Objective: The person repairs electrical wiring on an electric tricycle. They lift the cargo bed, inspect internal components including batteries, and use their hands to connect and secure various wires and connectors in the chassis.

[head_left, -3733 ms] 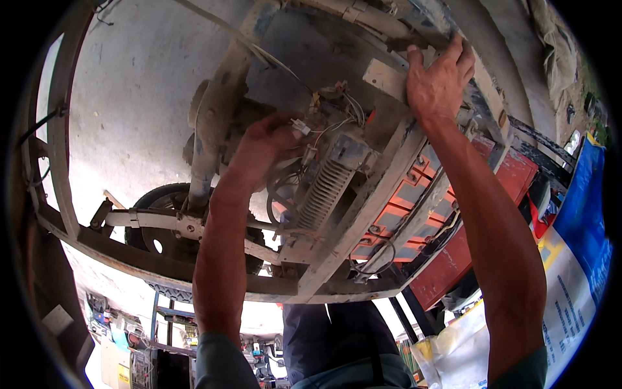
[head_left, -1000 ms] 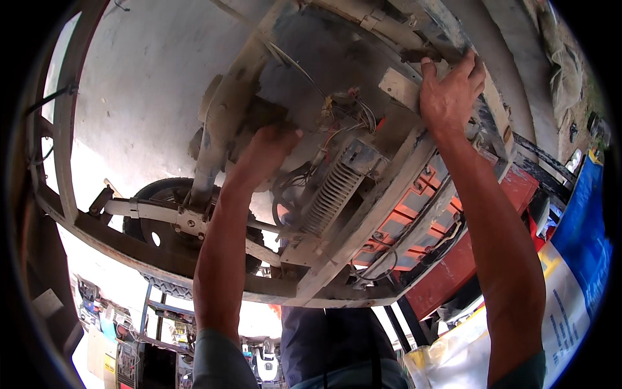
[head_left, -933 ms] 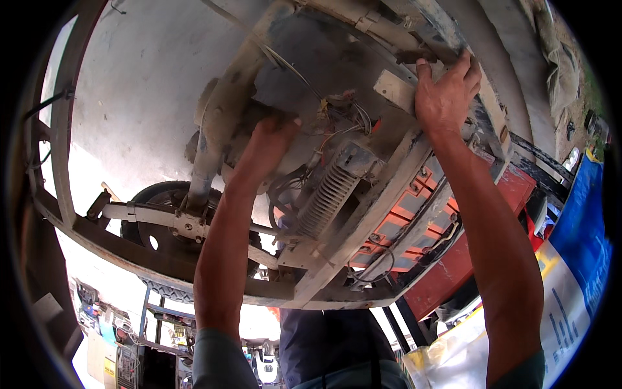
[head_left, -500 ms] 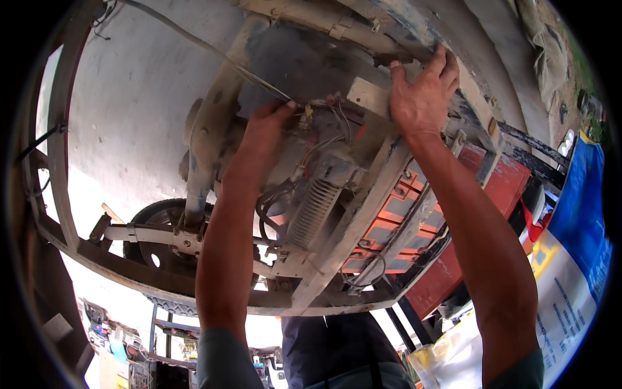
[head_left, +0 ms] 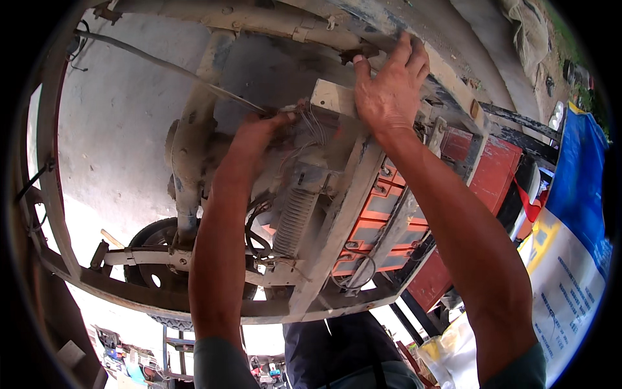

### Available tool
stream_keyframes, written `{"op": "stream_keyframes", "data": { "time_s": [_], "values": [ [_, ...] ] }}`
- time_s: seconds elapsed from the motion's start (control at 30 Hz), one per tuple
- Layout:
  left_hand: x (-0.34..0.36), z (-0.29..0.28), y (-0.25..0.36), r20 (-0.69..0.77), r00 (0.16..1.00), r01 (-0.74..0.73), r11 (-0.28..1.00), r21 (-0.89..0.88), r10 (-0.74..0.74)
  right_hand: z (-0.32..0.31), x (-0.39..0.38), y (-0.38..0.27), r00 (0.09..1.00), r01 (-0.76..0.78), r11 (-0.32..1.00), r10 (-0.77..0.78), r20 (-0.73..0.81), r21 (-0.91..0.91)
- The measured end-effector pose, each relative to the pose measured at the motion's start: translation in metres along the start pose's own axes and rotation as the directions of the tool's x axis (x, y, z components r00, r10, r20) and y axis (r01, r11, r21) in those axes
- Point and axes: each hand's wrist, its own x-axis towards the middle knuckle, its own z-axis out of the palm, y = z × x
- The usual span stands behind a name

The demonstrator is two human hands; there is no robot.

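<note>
My left hand (head_left: 259, 131) is closed at the end of a long grey cable (head_left: 175, 72), among thin wires (head_left: 314, 126); its fingertips are pinched and slightly blurred, and the exact grip is partly hidden. Just below the wires sits a dusty finned metal box (head_left: 295, 220), probably a controller. My right hand (head_left: 391, 91) is spread open, braced on the metal frame beside a pale bracket (head_left: 334, 97). Its fingertips reach the upper frame rail (head_left: 447, 78). Below my right wrist, several orange and grey batteries (head_left: 382, 204) lie between frame bars.
A wheel (head_left: 152, 240) and axle tube (head_left: 194, 136) are on the left. Frame bars (head_left: 337, 220) cross the middle, and a curved rail (head_left: 162, 301) runs along the near side. Red panels (head_left: 495, 165) and a blue-and-white sack (head_left: 570, 259) are on the right.
The view has shifted, so the frame and both hands appear farther left. My left hand stays at the wires, its fingers slightly changed in pose. My right hand remains braced on the frame.
</note>
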Motion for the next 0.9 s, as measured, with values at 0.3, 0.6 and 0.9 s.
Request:
{"op": "stream_keyframes", "data": {
  "time_s": [0.3, 0.6, 0.9],
  "values": [
    [-0.01, -0.002, 0.004, -0.046, 0.998, 0.048, 0.994, -0.099, -0.052, -0.002, 0.001, 0.0, 1.0, -0.005, 1.0, 0.005, -0.003, -0.012],
    [0.012, -0.022, -0.027, 0.084, 0.996, 0.059, 0.924, -0.377, -0.03, -0.002, 0.001, 0.0, 1.0, 0.004, 1.0, -0.004, -0.015, -0.002],
    [-0.01, -0.013, -0.01, -0.199, 0.881, -0.177, 0.69, 0.702, 0.429, -0.005, 0.0, -0.003, 1.0, -0.005, 1.0, 0.005, 0.005, -0.009]
  ]
}}
